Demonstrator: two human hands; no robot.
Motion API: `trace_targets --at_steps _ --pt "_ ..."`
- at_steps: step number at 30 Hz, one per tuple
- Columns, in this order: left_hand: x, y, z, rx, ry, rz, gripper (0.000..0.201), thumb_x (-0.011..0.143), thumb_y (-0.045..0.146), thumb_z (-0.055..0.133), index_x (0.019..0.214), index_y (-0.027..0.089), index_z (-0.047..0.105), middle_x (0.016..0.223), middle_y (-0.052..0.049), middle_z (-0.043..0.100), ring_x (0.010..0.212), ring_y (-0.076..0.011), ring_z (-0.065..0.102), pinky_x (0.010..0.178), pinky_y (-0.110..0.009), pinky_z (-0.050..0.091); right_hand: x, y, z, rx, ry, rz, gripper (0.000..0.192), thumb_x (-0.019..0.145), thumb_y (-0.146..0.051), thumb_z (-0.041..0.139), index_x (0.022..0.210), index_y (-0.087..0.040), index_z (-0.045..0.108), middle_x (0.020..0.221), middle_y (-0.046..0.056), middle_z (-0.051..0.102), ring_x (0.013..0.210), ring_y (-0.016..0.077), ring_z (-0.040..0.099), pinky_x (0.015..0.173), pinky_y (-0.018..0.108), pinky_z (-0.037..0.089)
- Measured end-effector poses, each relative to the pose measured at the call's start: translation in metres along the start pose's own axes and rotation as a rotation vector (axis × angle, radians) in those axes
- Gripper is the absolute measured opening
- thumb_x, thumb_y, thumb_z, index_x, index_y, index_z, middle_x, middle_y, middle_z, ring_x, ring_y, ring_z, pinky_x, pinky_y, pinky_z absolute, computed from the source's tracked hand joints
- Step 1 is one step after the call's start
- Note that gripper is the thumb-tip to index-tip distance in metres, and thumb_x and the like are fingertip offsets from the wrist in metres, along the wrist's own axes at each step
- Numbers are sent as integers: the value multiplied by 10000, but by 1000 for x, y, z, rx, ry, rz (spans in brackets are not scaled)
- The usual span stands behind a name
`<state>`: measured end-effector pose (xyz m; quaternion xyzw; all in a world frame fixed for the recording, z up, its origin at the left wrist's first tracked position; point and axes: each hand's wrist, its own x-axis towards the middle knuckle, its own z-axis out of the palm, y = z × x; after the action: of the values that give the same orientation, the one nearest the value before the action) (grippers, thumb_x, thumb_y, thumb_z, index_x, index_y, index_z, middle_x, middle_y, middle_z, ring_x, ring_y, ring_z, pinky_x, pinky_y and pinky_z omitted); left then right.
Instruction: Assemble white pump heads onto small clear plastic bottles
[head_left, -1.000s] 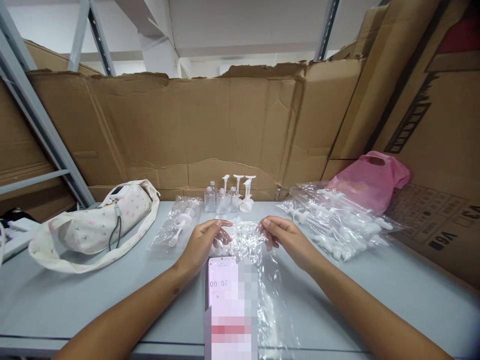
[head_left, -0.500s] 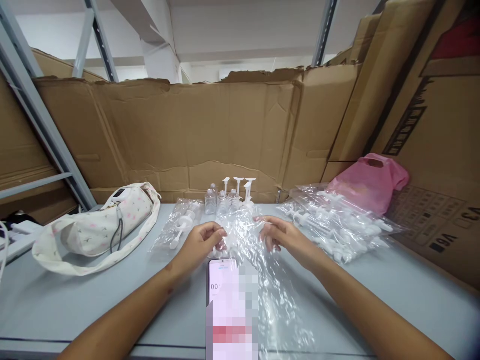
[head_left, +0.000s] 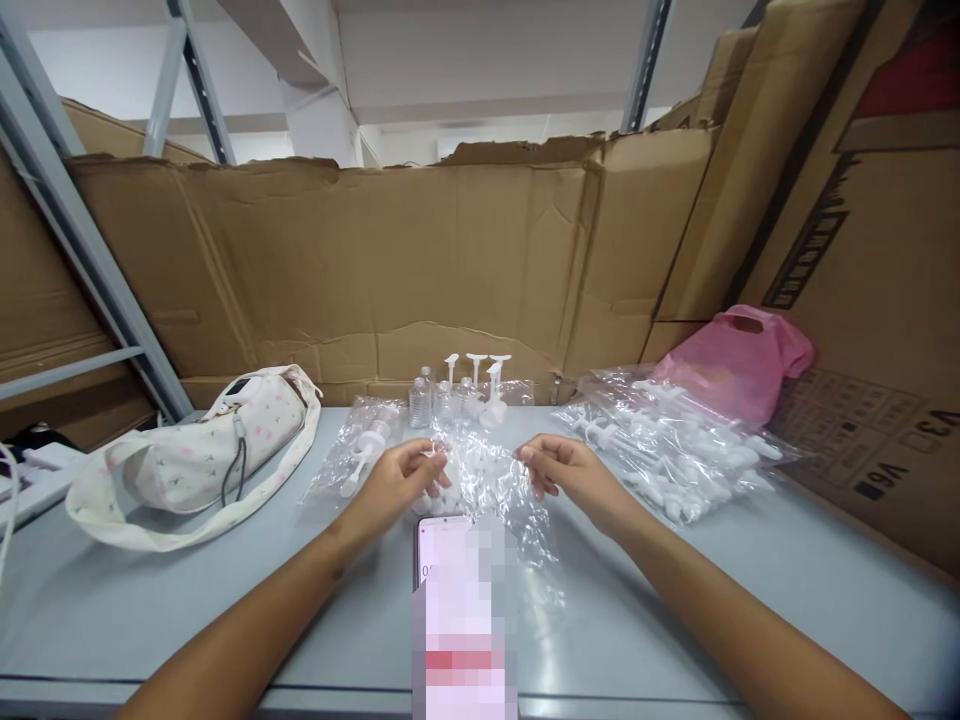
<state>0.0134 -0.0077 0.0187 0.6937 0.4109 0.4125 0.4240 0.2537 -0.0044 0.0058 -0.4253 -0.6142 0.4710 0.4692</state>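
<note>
Since the earlier frame I see the crinkled clear plastic bag point(head_left: 487, 480) lifted and bunched up, no longer trailing down to the near table edge. My left hand point(head_left: 397, 478) pinches the bag's left edge between thumb and fingertips; my right hand point(head_left: 566, 472) pinches its right edge the same way, so the bag hangs stretched between them just above the pale grey table point(head_left: 135, 590). A pink-screened smartphone point(head_left: 459, 600) lies just below the bag. Behind stand small clear plastic bottles point(head_left: 431, 398) with white pump tops. A floral cream fabric bag point(head_left: 187, 455) lies well to the left, a clear packet of white pump heads point(head_left: 675, 450) to the right.
</note>
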Motion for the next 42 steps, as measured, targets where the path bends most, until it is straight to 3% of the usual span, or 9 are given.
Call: trace_targets --at_steps 4,8,12,16,20,25,31,37,42 --pt "0 -1 3 16 16 -4 271 791 405 571 753 140 620 632 -22 622 577 -127 557 593 -249 434 0 1 1 32 -13 1 364 782 -532 566 799 -171 608 617 7 600 478 112 531 462 257 317" --pt "2 1 -1 3 111 -2 259 775 399 581 765 145 629 630 -22 623 569 -129 551 566 -246 433 -1 1 2 -31 -98 31 340 746 -509 620 753 -171 591 581 -4 586 491 122 557 470 249 339" --pt "3 1 -4 4 168 8 291 778 413 580 848 137 640 669 -37 637 580 -135 555 575 -257 434 1 1 3 -45 -48 15 346 703 -507 651 735 -166 607 565 -20 561 457 108 521 467 253 352" --pt "3 -3 -2 6 65 -24 413 790 435 566 1081 143 584 756 -53 671 603 -141 587 583 -264 439 4 1 0 -4 32 -12 314 702 -479 660 732 -170 614 557 -29 544 457 102 493 485 262 364" --pt "4 -9 1 17 -44 -48 322 788 396 570 964 130 619 729 -59 671 577 -134 589 574 -263 441 2 -1 0 58 79 -22 340 740 -518 615 778 -181 603 578 -33 530 482 114 519 506 270 375" --pt "6 -11 0 14 27 -21 268 785 366 561 916 142 632 712 -45 661 568 -129 574 569 -263 444 -1 -2 5 -51 -77 13 364 714 -535 634 747 -173 613 577 -10 580 523 128 536 552 280 413" --pt "7 -7 -3 9 41 -28 293 770 383 582 923 139 639 684 -42 661 578 -132 577 577 -261 461 4 4 3 -29 -27 43 369 665 -519 671 763 -164 643 605 5 621 495 115 519 544 282 430" --pt "5 -10 -6 -13 -18 -37 310 755 384 611 947 141 626 698 -43 666 592 -130 583 604 -277 481 6 5 -3 24 50 -51 343 720 -502 638 810 -171 649 648 3 599 532 122 548 552 285 434" --pt "6 -11 -4 -24 35 -21 223 739 351 622 843 154 629 675 -32 654 609 -133 587 594 -262 477 1 3 0 43 -73 -38 384 755 -477 628 1025 -205 601 834 37 651 651 146 603 653 312 470"
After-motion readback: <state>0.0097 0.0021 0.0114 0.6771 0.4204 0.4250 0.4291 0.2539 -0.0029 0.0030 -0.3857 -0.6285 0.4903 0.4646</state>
